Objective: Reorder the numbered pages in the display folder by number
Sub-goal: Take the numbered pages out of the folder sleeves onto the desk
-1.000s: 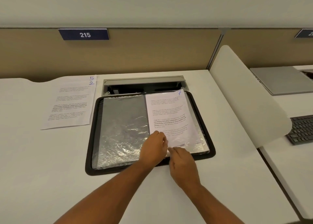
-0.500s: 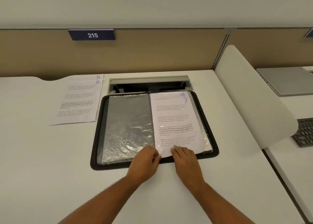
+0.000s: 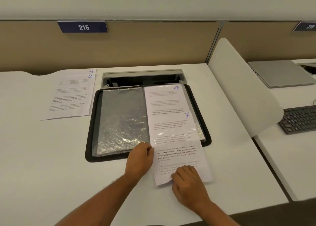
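Right hand (image 3: 188,183) grip pinches page 7 (image 3: 181,157); left hand's (image 3: 140,159) grip seemingly hidden.

glossy, crinkled plastic sleeves (image 3: 123,120) in the display folder (image 3: 193,96); matt white paper pages (image 3: 179,157); smooth matt desk (image 3: 42,157).

The display folder (image 3: 119,121) is seen with a black rim and grey, glossy plastic sleeves streaked with white glare. The pages marked 4 (image 3: 164,99) and 7 (image 3: 181,159) are white, printed with grey and bold black text, their numbers handwritten in blue. The same white paper and blue numerals 5 and 2 are shown by the loose sheets (image 3: 71,96). The desk (image 3: 42,157) is plain white, the partition (image 3: 136,48) tan. A navy sign (image 3: 83,27) is lettered 215 in white. The laptop (image 3: 280,73) is silver-grey, the keyboard (image 3: 299,119) black
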The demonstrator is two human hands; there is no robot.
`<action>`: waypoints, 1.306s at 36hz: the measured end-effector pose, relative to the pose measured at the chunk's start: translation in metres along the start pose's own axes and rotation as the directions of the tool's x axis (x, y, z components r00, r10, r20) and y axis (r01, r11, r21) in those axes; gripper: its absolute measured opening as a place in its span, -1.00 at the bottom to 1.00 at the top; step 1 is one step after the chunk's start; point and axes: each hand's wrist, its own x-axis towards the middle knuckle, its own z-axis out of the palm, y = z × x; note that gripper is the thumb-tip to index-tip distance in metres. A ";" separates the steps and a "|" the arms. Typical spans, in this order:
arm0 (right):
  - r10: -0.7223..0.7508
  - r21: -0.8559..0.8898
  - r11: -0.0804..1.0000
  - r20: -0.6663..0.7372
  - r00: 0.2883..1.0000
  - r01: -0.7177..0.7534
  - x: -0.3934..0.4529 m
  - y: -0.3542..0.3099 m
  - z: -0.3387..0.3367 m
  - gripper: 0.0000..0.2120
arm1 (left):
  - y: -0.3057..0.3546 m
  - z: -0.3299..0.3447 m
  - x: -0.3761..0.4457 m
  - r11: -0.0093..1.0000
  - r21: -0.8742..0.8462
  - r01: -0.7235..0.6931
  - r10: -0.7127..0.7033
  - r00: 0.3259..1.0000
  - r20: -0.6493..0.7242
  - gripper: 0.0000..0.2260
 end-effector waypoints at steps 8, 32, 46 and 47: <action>-0.077 0.096 0.992 0.005 0.997 0.076 -0.032 -0.014 -0.012 -0.85 | 0.008 0.005 -0.006 0.998 -0.029 0.058 -0.058 0.998 -0.023 -0.82; 0.926 0.423 0.173 0.238 0.294 -0.889 0.071 0.058 -0.043 -0.81 | 0.018 0.009 -0.011 0.858 -0.428 0.285 -0.302 0.953 0.030 -0.83; 0.958 0.336 0.144 0.188 0.216 -0.931 0.027 0.026 -0.049 -0.83 | 0.012 -0.004 -0.025 0.606 -0.620 0.498 -0.182 0.846 0.502 -0.61; 0.962 0.345 0.136 0.180 0.207 -0.929 0.025 0.023 -0.051 -0.82 | 0.009 -0.005 -0.026 0.614 -0.612 0.499 -0.125 0.827 0.549 -0.62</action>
